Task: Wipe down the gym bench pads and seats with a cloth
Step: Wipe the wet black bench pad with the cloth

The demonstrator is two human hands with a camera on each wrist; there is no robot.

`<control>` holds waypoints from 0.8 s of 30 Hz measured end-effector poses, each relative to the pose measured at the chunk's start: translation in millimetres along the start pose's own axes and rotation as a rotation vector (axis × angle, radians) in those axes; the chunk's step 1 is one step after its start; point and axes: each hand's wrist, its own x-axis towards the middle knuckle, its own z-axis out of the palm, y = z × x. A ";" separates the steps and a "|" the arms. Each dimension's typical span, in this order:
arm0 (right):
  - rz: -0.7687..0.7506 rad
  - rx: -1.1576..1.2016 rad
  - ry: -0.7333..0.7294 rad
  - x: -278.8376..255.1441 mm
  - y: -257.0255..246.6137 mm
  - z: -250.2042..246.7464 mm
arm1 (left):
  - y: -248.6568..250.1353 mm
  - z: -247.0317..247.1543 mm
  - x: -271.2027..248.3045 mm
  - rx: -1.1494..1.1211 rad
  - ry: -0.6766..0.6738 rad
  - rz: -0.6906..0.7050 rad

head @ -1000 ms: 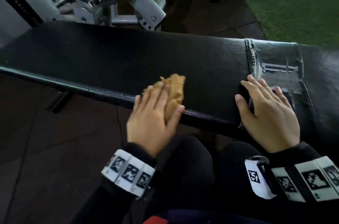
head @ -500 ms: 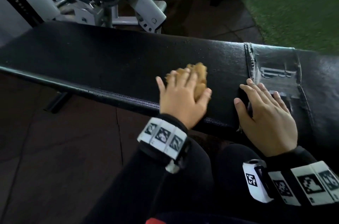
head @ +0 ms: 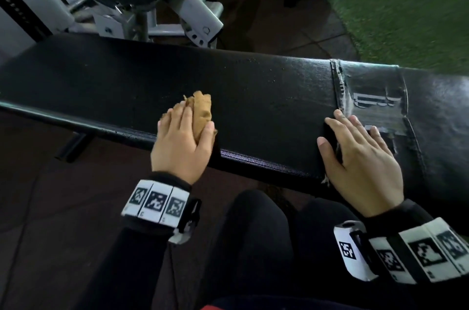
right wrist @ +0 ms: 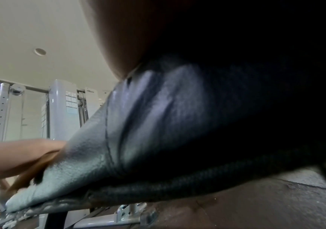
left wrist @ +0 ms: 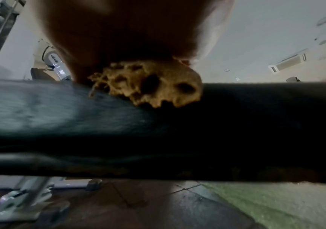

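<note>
The left hand has its fingers and thumb grasping the bunched tan cloth, pressed onto the bench pad near its front edge. It has swept back leftward from mid-pad half a second ago, so scrubbing strokes look under way. The right hand stays flat, fingers released, beside the torn seam. The far strip probably still needs wiping.

Head view steeply down over bench pad, wrist views low, close against same pad
</note>
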 end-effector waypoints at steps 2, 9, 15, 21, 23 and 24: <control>0.004 0.000 -0.015 0.6 -2.0 -1.9 | 16.9 7.0 10.9 0.019 -0.037 -0.008; -0.022 0.087 -0.168 8.2 4.1 -13.7 | 96.7 36.4 -4.3 0.057 -0.189 0.337; -0.117 0.135 -0.290 17.0 1.6 -30.6 | 73.1 31.6 0.7 -0.085 -0.169 0.260; -0.358 0.087 -0.347 29.2 -27.0 -48.0 | 0.5 10.9 23.7 0.066 -0.134 0.065; -0.401 0.090 -0.404 34.9 -41.0 -45.9 | -16.8 6.3 29.4 0.090 -0.118 0.041; -0.391 0.093 -0.453 37.3 -46.6 -43.8 | -21.1 5.8 30.2 0.103 -0.107 0.054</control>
